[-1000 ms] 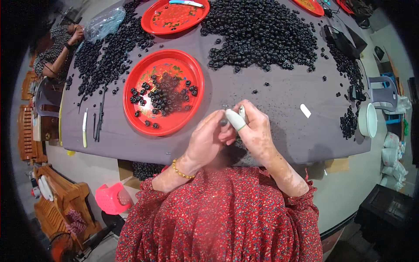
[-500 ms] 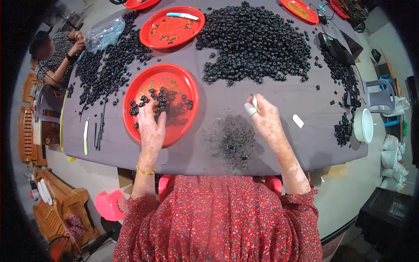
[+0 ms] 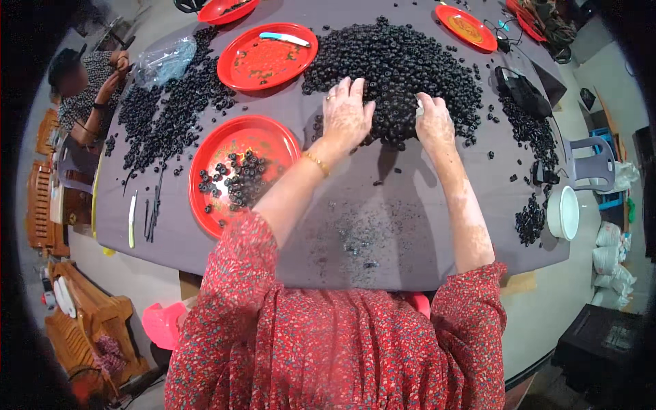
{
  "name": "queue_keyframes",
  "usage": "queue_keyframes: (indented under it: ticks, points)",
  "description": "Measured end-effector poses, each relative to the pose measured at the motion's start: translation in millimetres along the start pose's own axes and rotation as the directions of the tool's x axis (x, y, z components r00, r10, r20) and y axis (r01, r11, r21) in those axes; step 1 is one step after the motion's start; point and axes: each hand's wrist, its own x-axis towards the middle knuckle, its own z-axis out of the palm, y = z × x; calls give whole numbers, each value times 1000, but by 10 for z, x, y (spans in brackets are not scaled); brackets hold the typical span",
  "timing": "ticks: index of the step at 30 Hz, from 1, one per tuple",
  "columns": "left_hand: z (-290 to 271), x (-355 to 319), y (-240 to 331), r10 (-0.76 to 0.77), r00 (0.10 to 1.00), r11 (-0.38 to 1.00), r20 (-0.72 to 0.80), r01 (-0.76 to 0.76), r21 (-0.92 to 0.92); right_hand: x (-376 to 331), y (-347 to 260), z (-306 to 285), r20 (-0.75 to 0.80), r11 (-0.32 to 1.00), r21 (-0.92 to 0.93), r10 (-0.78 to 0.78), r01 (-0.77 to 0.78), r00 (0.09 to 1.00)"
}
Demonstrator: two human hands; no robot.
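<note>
My left hand reaches to the near left edge of a big pile of small round black rubber-looking rings. Its fingers are spread, and the fingertips rest on or just above the rings. My right hand is at the pile's near right edge with its fingers curled in. Something white, perhaps the cover seen earlier on its thumb, shows at its inner side; what the fingers hold is hidden. To the left, a red plate with a printed pattern bears a cluster of black rings.
Dark crumbs lie before me. A second red plate bears a blue-handled knife. A light-handled knife and thin black strips lie left. A white bowl stands right. A co-worker sits at far left.
My left hand has left the rings on the red plate and moved right and away to the pile. My right hand has moved forward to the pile too. The rings on the plate lie rearranged.
</note>
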Motion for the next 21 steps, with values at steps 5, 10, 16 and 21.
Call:
queue_keyframes:
  ticks: [5, 10, 16, 21]
  points:
    - [233, 280, -285, 15, 998, 996, -60, -10, 93, 179, 129, 90, 62, 990, -68, 129, -125, 990]
    - [343, 356, -375, 113, 993, 991, -40, -109, 83, 295, 158, 292, 12, 991, -68, 119, -118, 993]
    - [426, 255, -248, 135, 991, 990, -5, -136, -34, 211, 3, 414, 5, 989, -141, 36, -35, 999]
    - [379, 103, 33, 212, 974, 975, 74, -207, -79, 23, 112, 428, -141, 988, -124, -109, 91, 984]
